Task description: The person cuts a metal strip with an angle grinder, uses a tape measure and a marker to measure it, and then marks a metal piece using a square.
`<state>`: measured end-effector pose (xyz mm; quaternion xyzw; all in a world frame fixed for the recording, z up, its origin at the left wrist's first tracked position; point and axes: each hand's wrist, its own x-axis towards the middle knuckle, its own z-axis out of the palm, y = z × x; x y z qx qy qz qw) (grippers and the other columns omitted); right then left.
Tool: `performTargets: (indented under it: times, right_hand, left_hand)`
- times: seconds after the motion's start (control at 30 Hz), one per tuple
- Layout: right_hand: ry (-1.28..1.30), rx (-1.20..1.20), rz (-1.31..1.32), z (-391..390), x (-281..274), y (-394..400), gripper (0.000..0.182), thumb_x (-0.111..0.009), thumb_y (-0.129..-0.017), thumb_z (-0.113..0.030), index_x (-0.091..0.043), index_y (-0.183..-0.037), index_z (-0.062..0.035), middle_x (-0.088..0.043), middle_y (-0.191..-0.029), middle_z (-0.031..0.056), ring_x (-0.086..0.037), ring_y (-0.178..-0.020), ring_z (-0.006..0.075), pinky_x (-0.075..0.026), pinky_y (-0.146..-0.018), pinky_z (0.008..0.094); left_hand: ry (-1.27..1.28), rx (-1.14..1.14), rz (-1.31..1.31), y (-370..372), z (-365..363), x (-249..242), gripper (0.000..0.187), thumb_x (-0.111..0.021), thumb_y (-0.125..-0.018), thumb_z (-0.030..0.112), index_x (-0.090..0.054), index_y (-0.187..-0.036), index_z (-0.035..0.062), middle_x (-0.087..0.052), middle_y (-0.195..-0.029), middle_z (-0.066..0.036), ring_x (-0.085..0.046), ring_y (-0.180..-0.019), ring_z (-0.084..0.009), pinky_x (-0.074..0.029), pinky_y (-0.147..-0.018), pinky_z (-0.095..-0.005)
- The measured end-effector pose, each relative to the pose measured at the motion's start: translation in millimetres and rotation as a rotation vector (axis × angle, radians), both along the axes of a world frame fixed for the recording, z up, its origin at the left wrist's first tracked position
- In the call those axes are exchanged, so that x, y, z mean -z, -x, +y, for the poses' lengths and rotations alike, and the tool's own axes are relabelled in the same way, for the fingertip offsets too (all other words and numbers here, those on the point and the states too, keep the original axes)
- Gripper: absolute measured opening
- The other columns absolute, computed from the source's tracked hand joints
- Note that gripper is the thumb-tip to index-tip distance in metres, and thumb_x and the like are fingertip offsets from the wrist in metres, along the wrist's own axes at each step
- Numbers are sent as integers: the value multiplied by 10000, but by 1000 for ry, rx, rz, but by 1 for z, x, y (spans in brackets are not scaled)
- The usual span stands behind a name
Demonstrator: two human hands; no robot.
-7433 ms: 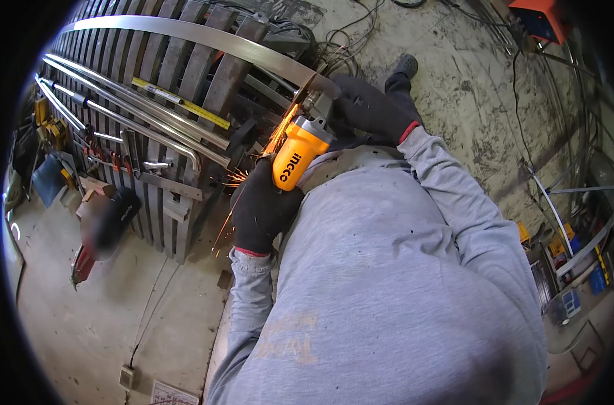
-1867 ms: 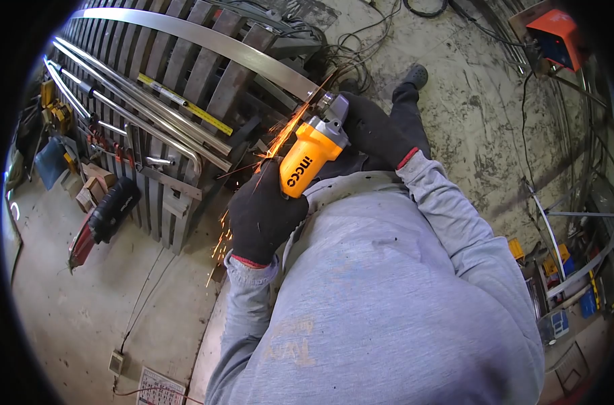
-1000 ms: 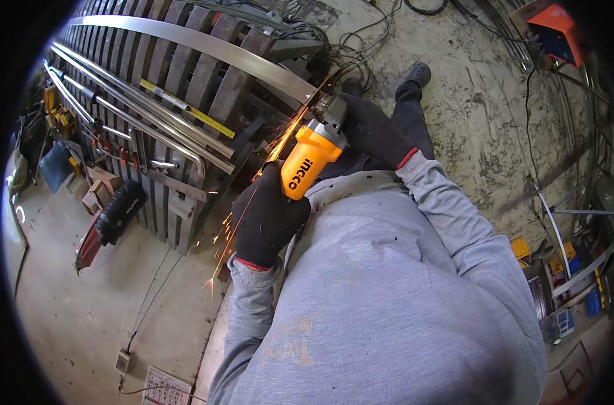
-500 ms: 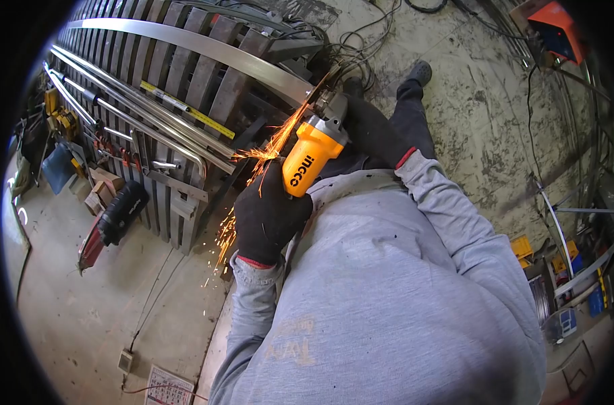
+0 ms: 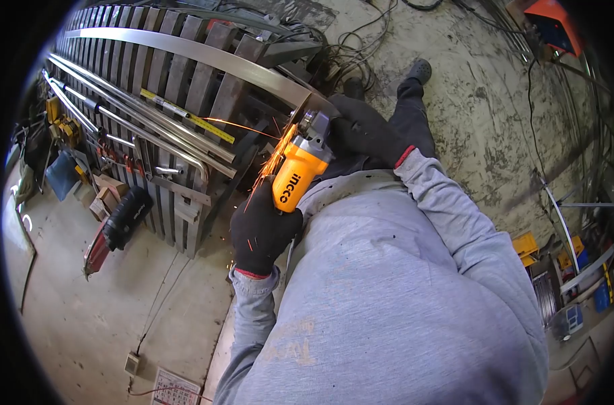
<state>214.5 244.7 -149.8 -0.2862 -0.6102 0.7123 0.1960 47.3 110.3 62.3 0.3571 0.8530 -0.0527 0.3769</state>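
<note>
An orange angle grinder (image 5: 298,174) is tilted in front of my waist. My left hand (image 5: 263,229), in a black glove with a red cuff, is wrapped round the rear of its body. At its metal head is my right hand (image 5: 366,129), gloved the same way and closed; its exact grip there is hidden. The grinder's head meets the near end of a long flat metal bar (image 5: 219,56), and orange sparks (image 5: 274,160) fly off towards my left hand. The disc itself is mostly hidden.
The bar lies over a slatted metal rack (image 5: 169,71). Beside it are shiny metal tubes (image 5: 138,118) and a yellow level (image 5: 212,128). A black and red tool (image 5: 121,219) sits on the floor at left. Cables (image 5: 354,50) coil ahead near my foot. An orange-red box (image 5: 553,27) stands far right.
The grinder and both hands have shifted slightly left, the grinder also down a little. The spray of sparks has become smaller, with fewer falling below my left hand.
</note>
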Motion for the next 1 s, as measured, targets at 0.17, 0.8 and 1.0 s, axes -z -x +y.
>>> performTargets:
  times: [0.17, 0.8, 1.0]
  right_hand:
    - [2, -19, 9, -3, -3, 1, 353, -609, -991, -150, -634, -1321, -28, -721, -1141, 242, -709, -1084, 429, -569, -921, 448]
    - [102, -122, -124, -15, -14, 4, 510, -684, -991, -15, -574, -1488, -56, -694, -1371, 135, -666, -1240, 217, -524, -1081, 373]
    - [29, 8, -30, -22, -12, 11, 329, -661, -981, -86, -638, -1304, -31, -754, -1171, 206, -738, -1105, 368, -574, -935, 431]
  left_hand:
    - [7, 16, 6, -3, 8, -7, 395, -838, -793, 273, -689, -1089, 59, -777, -889, -165, -780, -785, -334, -589, -705, -419]
    - [23, 44, -24, 1, 10, -5, 419, -799, -763, 265, -661, -1105, 67, -754, -932, -185, -754, -860, -389, -576, -741, -475]
    - [-37, 10, -54, 3, 3, 0, 428, -804, -754, 258, -674, -1111, 59, -755, -942, -190, -756, -854, -382, -579, -729, -473]
